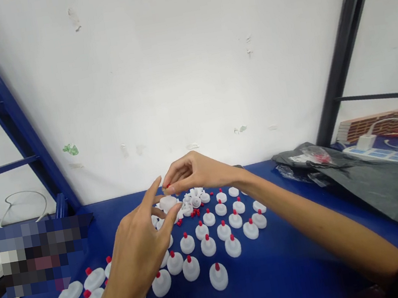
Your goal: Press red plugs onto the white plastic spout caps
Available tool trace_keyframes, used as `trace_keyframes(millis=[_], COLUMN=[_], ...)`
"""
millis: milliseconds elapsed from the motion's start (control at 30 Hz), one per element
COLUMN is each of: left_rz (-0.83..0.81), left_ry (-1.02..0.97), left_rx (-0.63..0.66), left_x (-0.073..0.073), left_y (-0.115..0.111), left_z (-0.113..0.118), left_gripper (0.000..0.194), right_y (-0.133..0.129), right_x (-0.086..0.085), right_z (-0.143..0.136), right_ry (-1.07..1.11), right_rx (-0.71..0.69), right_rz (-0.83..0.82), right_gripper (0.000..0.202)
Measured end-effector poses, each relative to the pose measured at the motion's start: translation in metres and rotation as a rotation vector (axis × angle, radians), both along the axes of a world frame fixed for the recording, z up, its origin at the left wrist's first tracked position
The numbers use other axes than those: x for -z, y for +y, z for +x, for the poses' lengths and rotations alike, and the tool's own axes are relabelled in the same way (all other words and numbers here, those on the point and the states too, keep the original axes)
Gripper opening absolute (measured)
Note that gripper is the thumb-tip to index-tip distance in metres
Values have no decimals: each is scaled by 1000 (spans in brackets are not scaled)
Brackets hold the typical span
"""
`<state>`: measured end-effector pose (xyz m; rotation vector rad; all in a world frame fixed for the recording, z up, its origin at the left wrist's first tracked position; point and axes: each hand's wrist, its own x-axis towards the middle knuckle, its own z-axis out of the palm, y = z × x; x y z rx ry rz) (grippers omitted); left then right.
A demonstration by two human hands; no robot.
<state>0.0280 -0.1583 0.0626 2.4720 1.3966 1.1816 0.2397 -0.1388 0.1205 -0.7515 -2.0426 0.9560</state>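
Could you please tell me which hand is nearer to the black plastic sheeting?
Right: the right hand is left of the black plastic sheeting, across a gap; the left hand, holding a white lid, is farther left.

This looks like a workshop, with many red-capped parts [208, 247] on a blue desk [288, 271], metal posts [29, 136] flanking it, scuffed wall [171, 72] behind.

I'm seeing soft light washing the white wall [171, 72] at twelve o'clock; blue post [17, 113] skewing outward, ten; pixelation blotting eight.
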Motion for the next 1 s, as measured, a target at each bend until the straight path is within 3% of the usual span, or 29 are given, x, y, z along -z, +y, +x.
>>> trace_keyframes(millis=[100,200,300,500,867,1000], left_rz=[24,47,68,73,31,26], left_ry=[-34,-84,-111,-115,-106,-85], left_rx=[21,-13,-35,-15,-15,-7], left_x=[-3,-6,-7,-6,-6,-5], left_y=[-5,-8,-7,-5,-7,-6], left_z=[2,3,2,2,1,2], left_gripper=[71,56,43,38,35,33], right_y=[3,9,16,23,19,18], right_x=[-1,5,19,44,42,39], right_z=[8,14,13,-2,-3,-3], right_ry=[-100,-272,-425,-634,-709,-740], right_rx=[71,156,131,104,90,109], right_rz=[68,104,59,-11,-55,-43], right_gripper=[23,19,10,7,7,21])
